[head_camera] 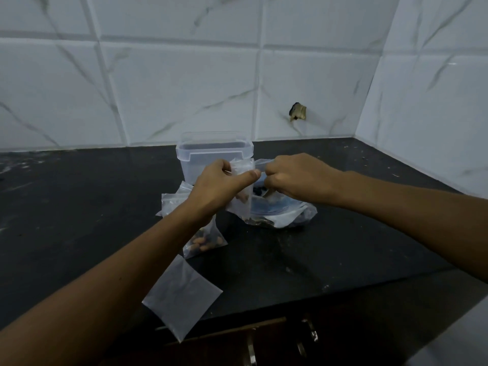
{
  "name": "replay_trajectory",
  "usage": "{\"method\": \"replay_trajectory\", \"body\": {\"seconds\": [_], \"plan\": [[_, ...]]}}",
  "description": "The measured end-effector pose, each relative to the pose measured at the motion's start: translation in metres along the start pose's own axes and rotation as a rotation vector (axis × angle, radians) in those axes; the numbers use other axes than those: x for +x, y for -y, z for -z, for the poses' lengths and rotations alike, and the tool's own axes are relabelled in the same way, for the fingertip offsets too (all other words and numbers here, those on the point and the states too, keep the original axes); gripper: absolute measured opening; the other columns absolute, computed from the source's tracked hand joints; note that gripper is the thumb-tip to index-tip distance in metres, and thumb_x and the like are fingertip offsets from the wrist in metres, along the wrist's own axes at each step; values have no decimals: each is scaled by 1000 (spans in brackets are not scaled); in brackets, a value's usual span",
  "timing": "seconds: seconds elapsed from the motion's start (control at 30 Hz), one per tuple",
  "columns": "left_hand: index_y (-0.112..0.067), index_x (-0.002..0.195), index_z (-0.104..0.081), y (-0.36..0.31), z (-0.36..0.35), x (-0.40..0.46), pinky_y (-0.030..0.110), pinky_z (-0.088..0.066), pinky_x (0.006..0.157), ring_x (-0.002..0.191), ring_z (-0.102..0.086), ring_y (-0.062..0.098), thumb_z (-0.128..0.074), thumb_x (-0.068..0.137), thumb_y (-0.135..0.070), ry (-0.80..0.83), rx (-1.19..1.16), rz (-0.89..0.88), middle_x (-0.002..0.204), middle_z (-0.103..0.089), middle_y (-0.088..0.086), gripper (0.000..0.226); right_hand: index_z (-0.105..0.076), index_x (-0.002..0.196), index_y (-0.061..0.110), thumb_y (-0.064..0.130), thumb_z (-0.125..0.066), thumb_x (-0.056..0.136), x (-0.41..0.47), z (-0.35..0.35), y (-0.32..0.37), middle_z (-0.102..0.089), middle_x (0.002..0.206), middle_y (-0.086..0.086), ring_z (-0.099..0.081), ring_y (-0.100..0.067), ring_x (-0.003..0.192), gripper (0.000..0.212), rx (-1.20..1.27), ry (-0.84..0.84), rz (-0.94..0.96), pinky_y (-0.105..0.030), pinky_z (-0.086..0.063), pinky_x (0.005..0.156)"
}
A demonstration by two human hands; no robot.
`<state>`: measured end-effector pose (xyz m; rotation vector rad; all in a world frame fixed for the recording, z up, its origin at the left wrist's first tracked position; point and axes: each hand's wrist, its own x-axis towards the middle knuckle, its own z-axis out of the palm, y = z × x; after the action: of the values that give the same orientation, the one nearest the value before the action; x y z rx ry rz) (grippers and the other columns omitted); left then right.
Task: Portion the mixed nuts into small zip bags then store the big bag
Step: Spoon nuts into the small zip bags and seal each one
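— Nearest of all lies an empty small zip bag (182,297), flat at the counter's (330,247) front edge with one corner hanging over it. What's behind that?

— A filled small zip bag (204,240) with nuts showing through, partly under the left forearm. More clear bags (174,200) sit just behind it, to the left of the wrist.

— And the hands?

— Both are raised together above the counter, nearly touching. The left hand (220,183) pinches the top of a small zip bag (241,191) between thumb and fingers; the bag hangs down with a few nuts in it. The right hand (293,178) has its fingers curled on the same bag's top edge from the other side.

— Where's the big bag?

— The big bag (281,213) is on the counter right below and behind the hands, crumpled, with dark nuts visible inside. I can't tell whether its mouth is sealed.

— Anything else back there?

— A clear lidded plastic container (214,157) stands upright behind the hands, close to the tiled wall (184,83). Below the counter's front edge are dark cabinet fronts with metal handles (252,350).
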<state>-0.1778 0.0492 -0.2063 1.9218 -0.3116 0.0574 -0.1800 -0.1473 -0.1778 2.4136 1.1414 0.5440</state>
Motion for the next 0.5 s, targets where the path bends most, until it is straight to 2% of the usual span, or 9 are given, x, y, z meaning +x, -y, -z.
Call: {"method": "replay_trajectory", "body": {"seconds": [0.07,0.17,0.27,0.33,0.4,0.5], "plan": [[-8,101,-57,1,2,-2,45,-55,71,77,-64,24,-71,82,-46,13,-9,-1,79,-63,7,45,-69,84,12,8,-63,84,1,-5,-2,-60,82,-6,-60,-29,72,8,22,28,-136,-29,-31,46],[-3,102,-59,0,11,2,47,-56,76,81,-64,28,-71,79,-49,-34,0,-14,90,-65,19,53,-67,89,13,14,-51,91,5,-5,-13,-63,92,-5,-61,-27,81,16,57,165,-436,-34,-43,58],[-9,101,-58,-1,24,16,39,-53,67,82,-64,20,-73,76,-53,-50,-23,-16,91,-64,7,53,-61,95,7,5,-50,87,8,-7,-21,-62,96,-14,-56,-30,75,12,78,242,-642,-34,-40,61],[-14,111,-56,-2,26,22,32,-52,66,88,-66,20,-74,76,-52,-8,-18,16,103,-65,5,54,-57,103,3,1,-50,88,13,-10,-19,-60,102,-17,-57,-32,82,16,83,301,-728,-35,-39,64],[-13,116,-54,-2,22,25,38,-57,73,91,-66,19,-73,79,-47,53,-17,68,109,-65,7,53,-56,109,2,-1,-51,89,19,-13,-17,-59,107,-17,-60,-33,91,21,107,330,-770,-35,-39,66],[-14,117,-56,2,16,27,49,-53,89,101,-61,22,-72,81,-44,174,-76,173,120,-60,7,50,-56,110,1,-2,-49,90,28,-21,-15,-60,109,-16,-60,-32,95,21,121,311,-787,-34,-38,67]]}}
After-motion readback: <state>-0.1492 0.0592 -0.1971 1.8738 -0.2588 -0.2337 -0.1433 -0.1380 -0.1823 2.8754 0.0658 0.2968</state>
